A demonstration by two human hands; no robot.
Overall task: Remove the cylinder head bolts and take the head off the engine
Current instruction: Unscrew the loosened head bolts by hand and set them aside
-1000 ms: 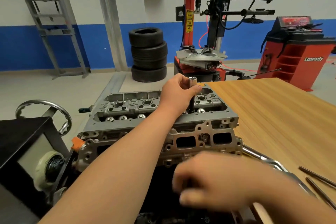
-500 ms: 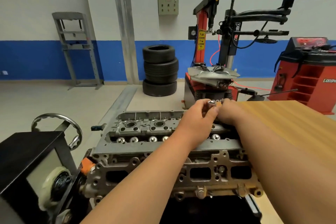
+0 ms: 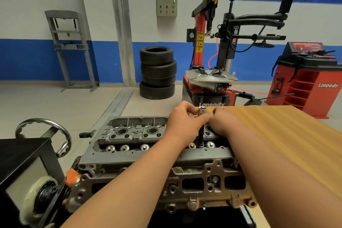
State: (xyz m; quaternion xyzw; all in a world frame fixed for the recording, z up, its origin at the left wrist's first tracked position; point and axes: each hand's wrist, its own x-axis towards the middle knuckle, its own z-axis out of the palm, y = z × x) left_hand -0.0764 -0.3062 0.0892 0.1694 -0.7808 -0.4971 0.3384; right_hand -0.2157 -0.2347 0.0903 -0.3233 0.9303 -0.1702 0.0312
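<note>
The grey cylinder head (image 3: pixel 133 133) sits on the engine in front of me, its port face toward me. A long dark bolt or socket extension (image 3: pixel 200 135) stands upright in a hole near the head's right end, with a silver top (image 3: pixel 202 110). My left hand (image 3: pixel 185 120) pinches that silver top with thumb and fingers. My right hand (image 3: pixel 224 120) is beside it on the right, its fingers curled at the same top; what they hold is hidden.
A wooden table (image 3: pixel 288 144) lies to the right of the engine. A black stand with a chrome handwheel (image 3: pixel 44 131) is at my left. Stacked tyres (image 3: pixel 157 74), a tyre changer (image 3: pixel 212 76) and a red balancer (image 3: pixel 307 79) stand behind.
My right hand came up from the near right to join the left at the tool's top. The left hand has kept its hold. The camera tilted upward.
</note>
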